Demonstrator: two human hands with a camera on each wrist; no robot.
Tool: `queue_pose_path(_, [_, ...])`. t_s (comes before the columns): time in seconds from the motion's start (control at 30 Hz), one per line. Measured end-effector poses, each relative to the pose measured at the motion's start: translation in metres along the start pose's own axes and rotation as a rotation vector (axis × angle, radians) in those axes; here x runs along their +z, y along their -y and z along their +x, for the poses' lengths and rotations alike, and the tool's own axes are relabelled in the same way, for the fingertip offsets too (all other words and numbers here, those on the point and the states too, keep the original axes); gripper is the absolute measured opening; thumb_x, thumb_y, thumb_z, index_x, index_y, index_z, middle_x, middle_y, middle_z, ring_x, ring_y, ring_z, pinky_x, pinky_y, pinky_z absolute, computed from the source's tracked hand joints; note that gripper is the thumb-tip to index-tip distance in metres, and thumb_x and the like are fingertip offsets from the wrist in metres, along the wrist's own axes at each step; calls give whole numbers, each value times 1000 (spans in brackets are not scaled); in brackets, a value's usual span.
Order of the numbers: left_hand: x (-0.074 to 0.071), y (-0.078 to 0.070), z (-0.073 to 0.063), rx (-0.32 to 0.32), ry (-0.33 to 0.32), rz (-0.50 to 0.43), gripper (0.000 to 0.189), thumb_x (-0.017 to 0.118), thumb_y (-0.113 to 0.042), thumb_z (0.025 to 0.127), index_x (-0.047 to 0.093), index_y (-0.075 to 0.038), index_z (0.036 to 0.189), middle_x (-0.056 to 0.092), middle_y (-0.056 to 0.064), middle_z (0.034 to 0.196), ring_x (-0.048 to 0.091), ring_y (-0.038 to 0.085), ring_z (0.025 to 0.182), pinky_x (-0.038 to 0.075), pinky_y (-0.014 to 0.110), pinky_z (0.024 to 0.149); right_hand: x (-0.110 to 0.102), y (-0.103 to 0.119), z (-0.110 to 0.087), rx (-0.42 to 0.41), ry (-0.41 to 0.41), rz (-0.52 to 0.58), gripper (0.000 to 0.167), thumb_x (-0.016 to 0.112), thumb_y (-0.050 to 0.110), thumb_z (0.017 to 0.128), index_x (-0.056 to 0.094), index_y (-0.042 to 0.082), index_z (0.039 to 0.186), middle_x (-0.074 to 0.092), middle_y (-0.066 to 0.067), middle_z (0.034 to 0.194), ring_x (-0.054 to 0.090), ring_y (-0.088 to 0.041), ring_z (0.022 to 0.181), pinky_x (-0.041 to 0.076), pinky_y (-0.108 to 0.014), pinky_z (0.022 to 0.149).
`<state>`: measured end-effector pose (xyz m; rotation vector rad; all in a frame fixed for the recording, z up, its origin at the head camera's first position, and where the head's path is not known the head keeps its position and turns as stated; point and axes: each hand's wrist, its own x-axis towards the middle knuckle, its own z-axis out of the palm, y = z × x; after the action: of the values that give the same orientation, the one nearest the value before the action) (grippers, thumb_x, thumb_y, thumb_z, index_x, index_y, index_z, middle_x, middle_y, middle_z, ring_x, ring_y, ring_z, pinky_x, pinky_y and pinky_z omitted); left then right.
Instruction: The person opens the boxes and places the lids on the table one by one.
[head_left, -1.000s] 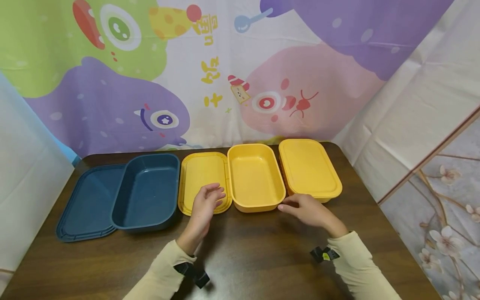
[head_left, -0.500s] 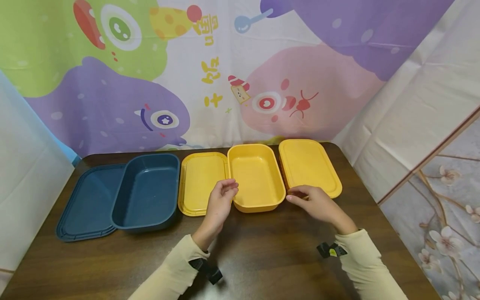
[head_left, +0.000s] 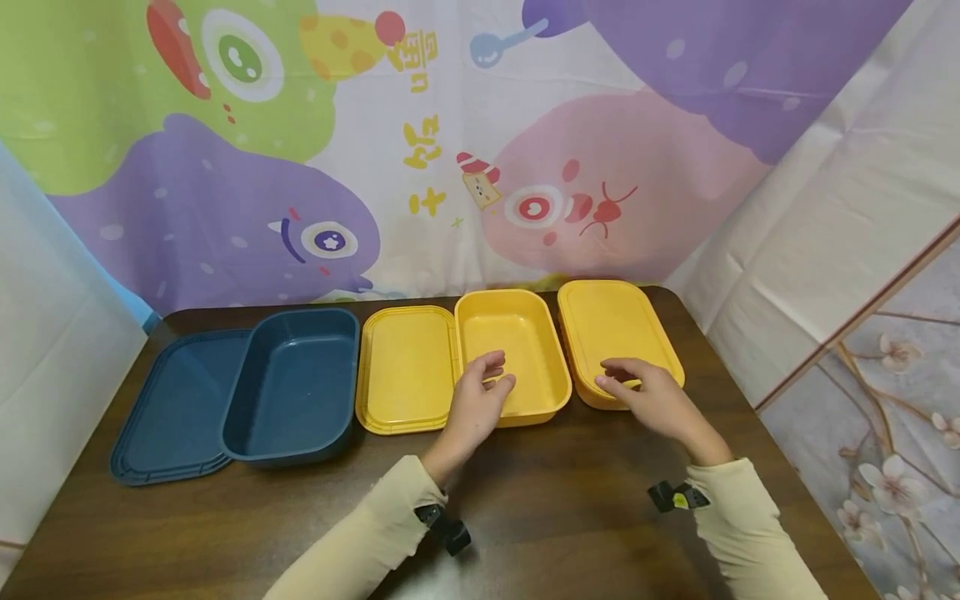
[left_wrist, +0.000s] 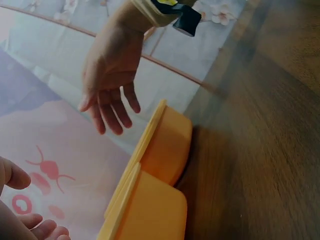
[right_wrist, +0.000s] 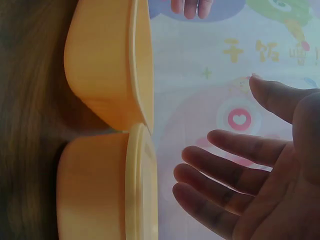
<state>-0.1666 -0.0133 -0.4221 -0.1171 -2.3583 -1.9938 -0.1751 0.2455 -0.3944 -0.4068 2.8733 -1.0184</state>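
In the head view my left hand hovers over the near left corner of an uncovered yellow food container, fingers loosely bent and holding nothing. My right hand hangs above the near edge of a second yellow container with its lid on. Both wrist views show air between the hands and the containers; the right wrist view shows the right fingers spread and relaxed. A loose yellow lid lies flat, left of the uncovered container and against its side.
Left of the yellow lid stands an uncovered dark blue container. Its left side overlaps a dark blue lid on the brown wooden table. A printed cloth hangs behind the table.
Both hands have moved to the right and slightly up, the left from over the yellow lid to over the uncovered container. The containers and lids have stayed put.
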Motion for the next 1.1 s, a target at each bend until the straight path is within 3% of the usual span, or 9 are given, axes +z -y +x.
queue_pose_path(0.27, [17, -1, 3, 24, 36, 68, 48, 61, -13, 93, 50, 4, 136, 56, 19, 129, 56, 33, 120, 46, 46, 104, -11, -8, -2, 32, -51, -16, 56, 54, 40, 99, 53, -3, 135, 57, -25, 133, 57, -39, 117, 49, -54, 95])
queue_pose_path(0.53, [35, -3, 3, 28, 72, 67, 51, 62, -16, 92, 50, 3, 137, 55, 21, 131, 55, 33, 121, 45, 44, 104, -16, -17, -3, 57, -102, -55, 60, 55, 41, 98, 50, -4, 137, 51, -27, 140, 53, -42, 121, 49, -56, 95])
queue_pose_path(1.1, [80, -10, 1, 28, 129, 44, 51, 61, -16, 93, 48, 4, 138, 55, 18, 133, 56, 30, 122, 47, 40, 103, -26, -40, -3, 125, -157, -100, 66, 53, 43, 98, 43, -7, 141, 49, -34, 134, 53, -52, 117, 46, -61, 94])
